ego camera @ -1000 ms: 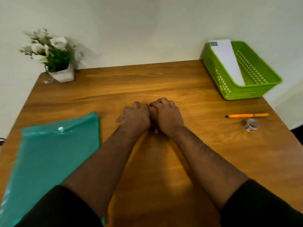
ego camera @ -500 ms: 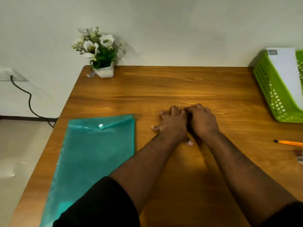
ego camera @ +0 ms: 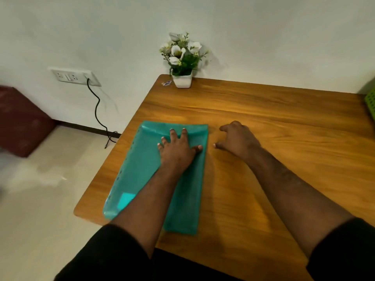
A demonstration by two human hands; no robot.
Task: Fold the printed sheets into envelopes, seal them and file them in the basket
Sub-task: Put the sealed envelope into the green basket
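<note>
A teal plastic document folder (ego camera: 140, 169) lies flat on the left part of the wooden table (ego camera: 274, 122), its flap end away from me. My left hand (ego camera: 177, 148) rests palm down on the folder near the flap, fingers spread, holding nothing. My right hand (ego camera: 237, 139) rests on the bare wood just right of the folder, fingers loosely curled and apart, with nothing in it. Only a sliver of the green basket (ego camera: 371, 104) shows at the right edge. No printed sheets or envelopes are visible.
A small white pot with white flowers (ego camera: 182, 63) stands at the table's far left corner. Left of the table there is open floor, a wall socket with a black cable (ego camera: 97, 106) and a dark red cushion (ego camera: 22, 120).
The view has swung left, so the basket, pen and tape have left the frame. My hands have come apart: the left moved onto the teal folder, the right stays on the wood.
</note>
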